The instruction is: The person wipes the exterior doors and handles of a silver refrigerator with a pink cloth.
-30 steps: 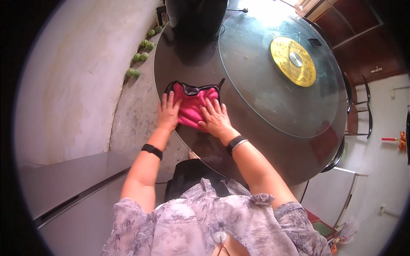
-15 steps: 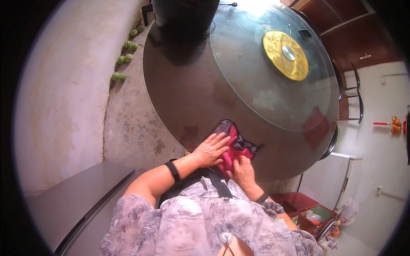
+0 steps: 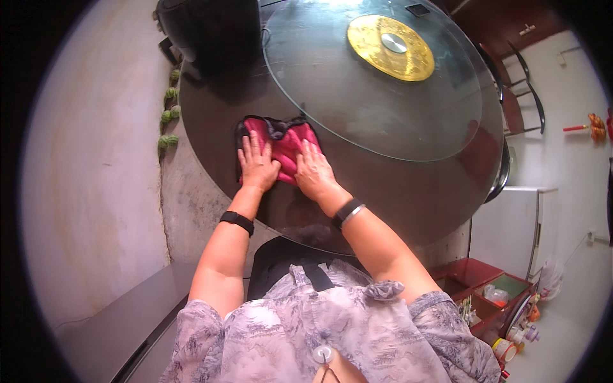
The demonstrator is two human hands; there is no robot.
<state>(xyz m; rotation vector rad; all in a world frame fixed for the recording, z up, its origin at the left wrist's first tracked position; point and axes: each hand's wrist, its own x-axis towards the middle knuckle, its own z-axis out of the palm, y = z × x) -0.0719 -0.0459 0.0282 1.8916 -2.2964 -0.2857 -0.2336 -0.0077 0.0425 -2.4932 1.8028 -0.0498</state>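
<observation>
Your left hand (image 3: 257, 167) and right hand (image 3: 314, 173) lie side by side, palms down, on the pink cloth (image 3: 281, 142) — fingers spread flat and pressing, gripping nothing. The cloth lies bunched on the dark round worktop (image 3: 408, 198), its black-trimmed edge showing just past your fingertips. Beyond the fingers sits the glass turntable (image 3: 357, 108) — its rim near the cloth.

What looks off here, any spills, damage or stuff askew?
Nothing stands out. Both hands, left hand and right hand, press flat on a pink cloth on the dark round table. The glass turntable looks intact; no spill is visible.
</observation>
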